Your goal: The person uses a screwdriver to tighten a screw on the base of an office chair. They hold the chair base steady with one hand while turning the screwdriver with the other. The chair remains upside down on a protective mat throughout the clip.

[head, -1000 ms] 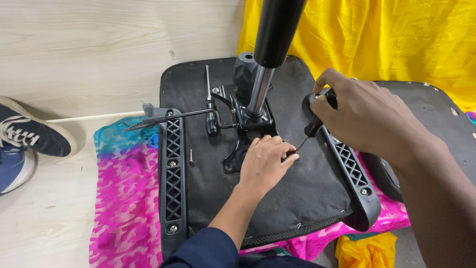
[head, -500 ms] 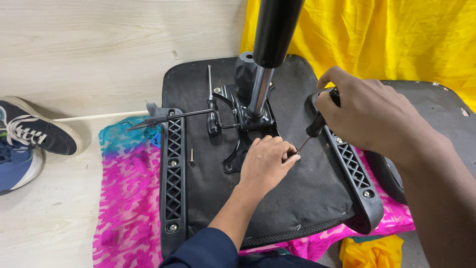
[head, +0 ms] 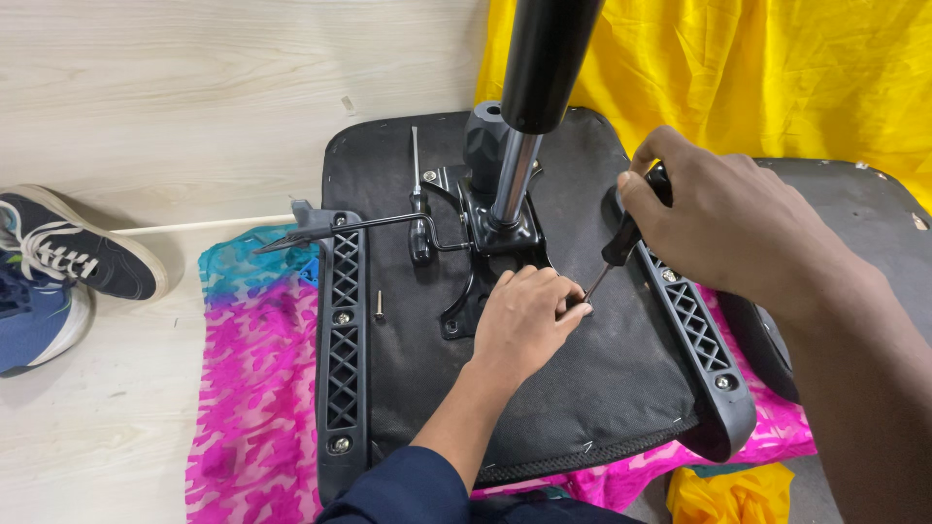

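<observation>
An upturned black chair seat (head: 582, 417) lies on the floor, its metal mechanism plate (head: 485, 238) and gas cylinder (head: 544, 58) pointing up. My right hand (head: 723, 218) grips the black handle of a screwdriver (head: 621, 243), whose thin shaft slants down to the left. My left hand (head: 524, 325) rests on the seat beside the plate, fingers curled around the screwdriver's tip; what lies under them is hidden. A loose screw (head: 380, 306) lies by the left slotted armrest bracket (head: 342, 340).
A pink and teal cloth (head: 257, 388) lies under the seat. Two shoes (head: 78, 257) sit at the left on the pale wooden floor. Yellow fabric (head: 757, 78) hangs behind, another black padded part (head: 854, 204) lies at the right, and a yellow rag (head: 728, 495) sits below.
Both hands stay at the same spot on the seat with the screwdriver; only the view shifts slightly.
</observation>
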